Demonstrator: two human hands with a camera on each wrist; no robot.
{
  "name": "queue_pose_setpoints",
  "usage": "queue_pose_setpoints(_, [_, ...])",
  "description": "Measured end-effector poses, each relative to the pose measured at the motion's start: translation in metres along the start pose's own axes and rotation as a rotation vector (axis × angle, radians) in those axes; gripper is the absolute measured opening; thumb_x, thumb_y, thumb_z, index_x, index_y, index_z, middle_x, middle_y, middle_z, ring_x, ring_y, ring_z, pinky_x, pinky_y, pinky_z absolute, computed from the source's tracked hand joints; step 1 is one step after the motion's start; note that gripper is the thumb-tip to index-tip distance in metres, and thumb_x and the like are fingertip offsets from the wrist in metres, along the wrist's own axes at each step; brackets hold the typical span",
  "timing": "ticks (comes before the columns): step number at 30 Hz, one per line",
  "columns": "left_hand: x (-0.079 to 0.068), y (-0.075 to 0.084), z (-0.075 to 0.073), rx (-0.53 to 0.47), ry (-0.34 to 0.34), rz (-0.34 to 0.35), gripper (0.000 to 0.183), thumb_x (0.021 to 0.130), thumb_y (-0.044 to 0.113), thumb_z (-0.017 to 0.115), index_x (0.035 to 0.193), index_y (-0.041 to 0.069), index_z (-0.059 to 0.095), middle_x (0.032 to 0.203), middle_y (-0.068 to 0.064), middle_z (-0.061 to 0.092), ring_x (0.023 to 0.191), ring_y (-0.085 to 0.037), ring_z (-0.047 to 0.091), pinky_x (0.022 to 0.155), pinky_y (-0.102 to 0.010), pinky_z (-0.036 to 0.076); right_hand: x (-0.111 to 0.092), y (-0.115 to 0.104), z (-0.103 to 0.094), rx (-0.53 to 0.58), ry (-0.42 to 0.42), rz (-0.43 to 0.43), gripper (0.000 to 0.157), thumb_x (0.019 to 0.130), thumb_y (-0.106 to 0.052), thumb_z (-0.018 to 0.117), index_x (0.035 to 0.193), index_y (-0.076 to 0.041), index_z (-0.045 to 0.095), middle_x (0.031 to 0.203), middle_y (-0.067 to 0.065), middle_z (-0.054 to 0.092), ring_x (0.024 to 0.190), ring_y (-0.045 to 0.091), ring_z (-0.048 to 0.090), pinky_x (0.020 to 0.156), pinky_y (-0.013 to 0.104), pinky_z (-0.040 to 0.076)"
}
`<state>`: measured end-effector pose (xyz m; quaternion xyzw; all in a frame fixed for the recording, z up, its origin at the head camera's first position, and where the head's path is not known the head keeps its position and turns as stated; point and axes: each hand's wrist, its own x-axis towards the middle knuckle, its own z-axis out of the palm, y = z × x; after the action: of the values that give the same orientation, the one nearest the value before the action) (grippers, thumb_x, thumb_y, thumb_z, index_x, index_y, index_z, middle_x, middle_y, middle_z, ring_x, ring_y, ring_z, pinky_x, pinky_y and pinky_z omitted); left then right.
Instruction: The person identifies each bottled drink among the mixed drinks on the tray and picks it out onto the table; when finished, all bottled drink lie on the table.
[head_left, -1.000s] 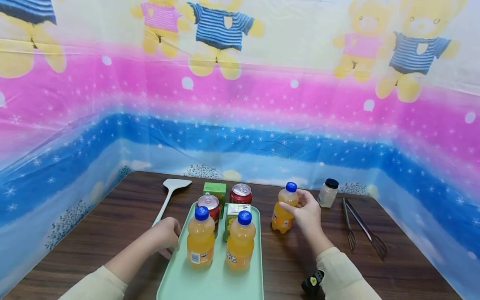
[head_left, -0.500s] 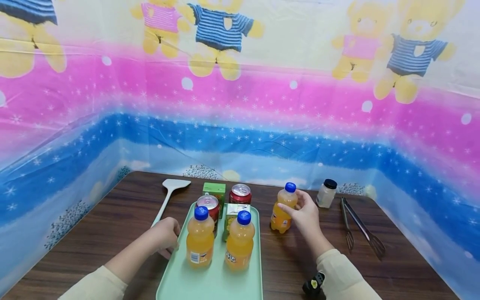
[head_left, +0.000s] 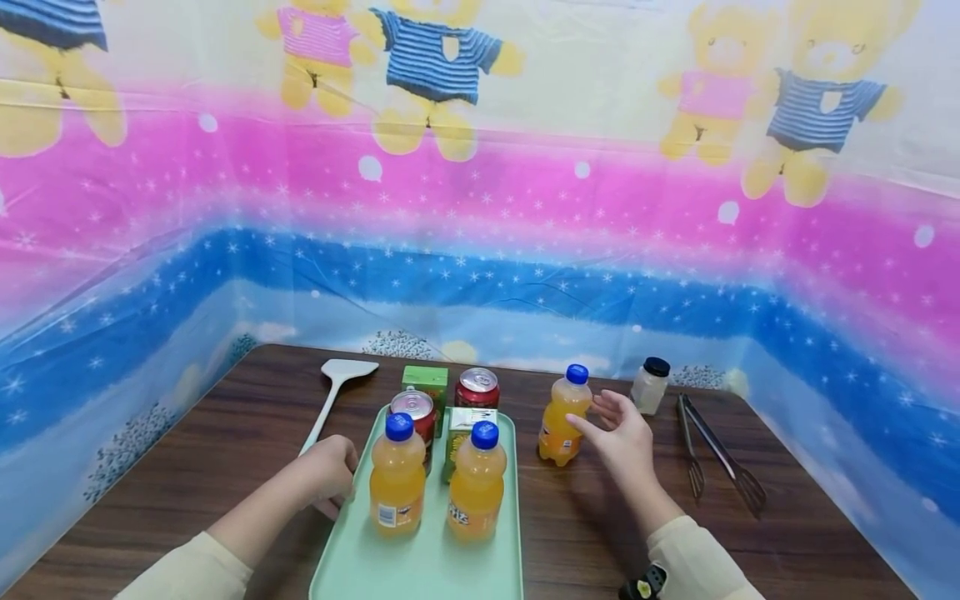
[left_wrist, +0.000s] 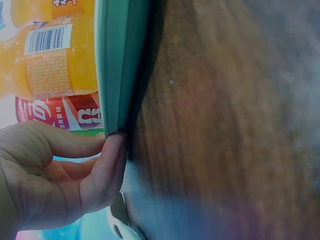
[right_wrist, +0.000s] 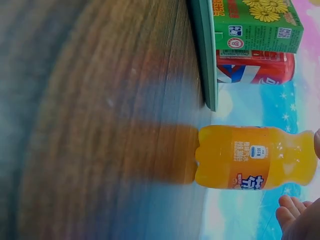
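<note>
My left hand (head_left: 327,473) pinches the left rim of the pale green tray (head_left: 420,571); the left wrist view shows thumb and fingers on its edge (left_wrist: 115,75). An orange soda bottle (head_left: 558,429) with a blue cap stands upright on the table, right of the tray. Close at its right side is my right hand (head_left: 624,442), fingers and thumb spread apart. In the right wrist view the bottle (right_wrist: 235,157) rests on its base. Two more such bottles, a left one (head_left: 396,483) and a right one (head_left: 476,492), stand on the tray.
On the tray are a red can (head_left: 415,408) and a drink carton (head_left: 468,425). Behind stand a green carton (head_left: 427,379) and another red can (head_left: 477,387). A white spatula (head_left: 330,404) lies left; a black-lidded jar (head_left: 651,387) and metal tongs (head_left: 720,454) are at right.
My right hand has loosened from the orange soda bottle and drawn slightly right, its fingers spreading. The bottle stays standing. My left hand keeps its place on the tray rim.
</note>
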<state>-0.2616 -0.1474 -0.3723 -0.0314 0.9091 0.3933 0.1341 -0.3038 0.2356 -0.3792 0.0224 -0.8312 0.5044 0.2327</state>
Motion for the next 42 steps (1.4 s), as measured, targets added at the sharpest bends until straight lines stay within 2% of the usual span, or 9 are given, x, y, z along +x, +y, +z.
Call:
queue_pose_setpoints(8, [0.0,0.0,0.0,-0.01,-0.004,-0.002,0.023,0.074,-0.016,0.065,0.087,-0.005,0.049,0.08,-0.015,0.052,0.062,-0.023,0.062,0.051,-0.037,0.057,-0.013,-0.009,-0.015,0.036,-0.011,0.042,0.068,0.073,-0.039,0.078,0.126,-0.006,0.05,0.123,0.011,0.058,0.112,0.022,0.056,0.097,0.036,0.044])
queue_pose_setpoints(15, [0.0,0.0,0.0,-0.011,-0.003,0.005,0.023,0.074,-0.016,0.065,0.087,-0.005,0.05,0.079,-0.015,0.052,0.061,-0.023,0.061,0.05,-0.037,0.057,-0.027,-0.021,-0.017,0.112,-0.026,0.044,0.065,0.072,-0.035,0.08,0.124,-0.007,0.051,0.122,0.012,0.059,0.111,0.02,0.056,0.096,0.032,0.044])
queue_pose_setpoints(24, [0.001,0.0,-0.001,0.003,-0.008,-0.016,0.023,0.075,-0.015,0.065,0.088,-0.005,0.05,0.08,-0.015,0.053,0.063,-0.023,0.061,0.051,-0.036,0.057,-0.043,-0.042,-0.012,0.228,-0.084,-0.014,0.059,0.074,-0.024,0.08,0.122,-0.003,0.052,0.12,0.013,0.06,0.109,0.019,0.058,0.095,0.03,0.045])
queue_pose_setpoints(30, [0.003,-0.002,0.0,0.003,-0.007,-0.019,0.023,0.075,-0.015,0.066,0.088,-0.005,0.05,0.08,-0.015,0.052,0.062,-0.023,0.061,0.051,-0.036,0.057,-0.053,-0.053,-0.005,0.284,-0.123,-0.099,0.055,0.075,-0.015,0.079,0.121,0.001,0.053,0.117,0.016,0.061,0.107,0.02,0.059,0.095,0.037,0.046])
queue_pose_setpoints(33, [0.003,-0.002,0.0,0.004,-0.004,-0.016,0.023,0.075,-0.015,0.066,0.088,-0.005,0.05,0.08,-0.015,0.052,0.062,-0.023,0.061,0.051,-0.036,0.057,-0.057,-0.058,-0.001,0.297,-0.145,-0.126,0.054,0.074,-0.014,0.08,0.119,-0.001,0.054,0.116,0.014,0.062,0.107,0.022,0.059,0.094,0.038,0.047])
queue_pose_setpoints(42, [0.003,-0.003,0.001,-0.003,0.001,-0.014,0.023,0.075,-0.016,0.065,0.089,-0.005,0.05,0.081,-0.015,0.052,0.063,-0.023,0.061,0.05,-0.036,0.057,-0.068,-0.068,0.011,0.356,-0.248,-0.11,0.051,0.074,-0.012,0.079,0.119,-0.007,0.055,0.116,0.005,0.062,0.108,0.018,0.059,0.093,0.03,0.047])
